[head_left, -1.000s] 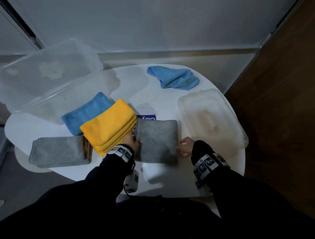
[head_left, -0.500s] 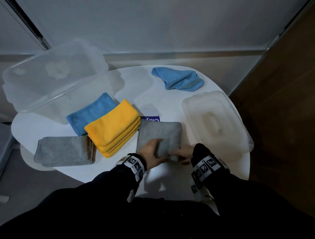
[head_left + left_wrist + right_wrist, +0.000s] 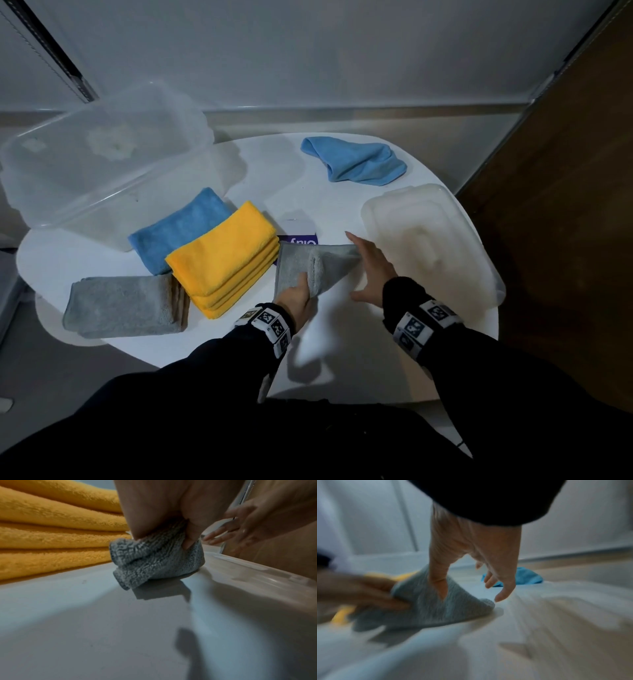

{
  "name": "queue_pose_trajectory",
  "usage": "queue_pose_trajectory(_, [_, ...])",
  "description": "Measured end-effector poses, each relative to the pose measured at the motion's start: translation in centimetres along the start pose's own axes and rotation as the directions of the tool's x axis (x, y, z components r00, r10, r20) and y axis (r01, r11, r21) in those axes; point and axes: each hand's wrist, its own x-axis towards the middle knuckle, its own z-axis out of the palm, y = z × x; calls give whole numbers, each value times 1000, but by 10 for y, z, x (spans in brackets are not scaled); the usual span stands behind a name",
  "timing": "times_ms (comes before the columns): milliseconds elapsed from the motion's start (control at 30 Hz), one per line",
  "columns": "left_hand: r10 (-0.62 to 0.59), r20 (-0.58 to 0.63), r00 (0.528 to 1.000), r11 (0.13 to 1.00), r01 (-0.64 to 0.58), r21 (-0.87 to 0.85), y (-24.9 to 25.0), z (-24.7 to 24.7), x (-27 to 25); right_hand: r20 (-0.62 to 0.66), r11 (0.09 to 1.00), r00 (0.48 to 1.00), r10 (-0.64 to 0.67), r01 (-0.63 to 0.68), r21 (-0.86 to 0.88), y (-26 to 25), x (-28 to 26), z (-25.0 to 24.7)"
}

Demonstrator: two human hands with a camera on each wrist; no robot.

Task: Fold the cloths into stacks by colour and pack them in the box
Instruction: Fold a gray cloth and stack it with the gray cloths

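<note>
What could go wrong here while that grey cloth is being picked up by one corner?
1. The left hand pinches only a corner of the grey cloth, so its fold may fall open as it lifts.
2. The yellow stack lies right beside it; a sweep toward the grey stack could knock its layers askew.
3. The right hand is open beside the lid and might nudge it toward the table edge.
</note>
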Motion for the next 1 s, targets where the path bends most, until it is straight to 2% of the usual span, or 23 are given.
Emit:
queue_pose_trajectory(67, [52,5,999,998,-52,34,4,-1,-2,37,991,998,-48,52,-124,-8,2,8])
queue_pose_trajectory(133, [101,17,995,990,-102,100,5,1,-5,33,988,998,-47,51,-148,-15,4,16])
queue_pose_trajectory(267, [94,141,986,918,-140,372,-1,-4,-7,27,973,991,-130,133,-191,7,3,24])
queue_pose_trajectory(333, [75,178,981,860,-154,487,-9,-8,-8,-58,981,984,-167,159,-113,19,-3,25])
queue_pose_trajectory(367, [62,172,983,857,-140,495,-12,-11,-9,-84,994,991,-106,107,16,19,-7,21])
queue_pose_trajectory(400, [49,161,986,877,-120,466,-16,-15,-11,-78,997,996,-43,47,53,19,-11,19])
queue_pose_trajectory(433, [42,157,987,903,-104,416,-19,-18,-14,24,999,999,-22,21,24,21,-16,19])
queue_pose_trajectory(467, [38,175,984,921,-102,375,-22,-20,-15,120,997,993,7,-17,80,26,-21,20])
queue_pose_trajectory(500, [30,210,977,927,-106,361,-25,-21,-17,152,992,988,10,-29,122,29,-27,22])
queue_pose_trajectory(600, [33,292,956,905,-153,397,-25,-23,-23,94,989,992,-88,76,123,42,-39,36])
queue_pose_trajectory(667, [37,306,951,901,-164,401,-24,-23,-24,134,991,990,-37,19,132,46,-38,39])
queue_pose_trajectory(767, [-1,220,976,980,-43,193,-31,-28,-19,229,953,953,199,-243,183,57,-37,35])
queue_pose_trajectory(867, [-91,103,991,984,105,-141,-39,-33,-8,212,899,941,265,-321,298,62,-31,34])
queue_pose_trajectory(1000, [-209,-64,976,944,184,-275,-30,-30,10,101,838,905,414,-422,347,47,-21,32])
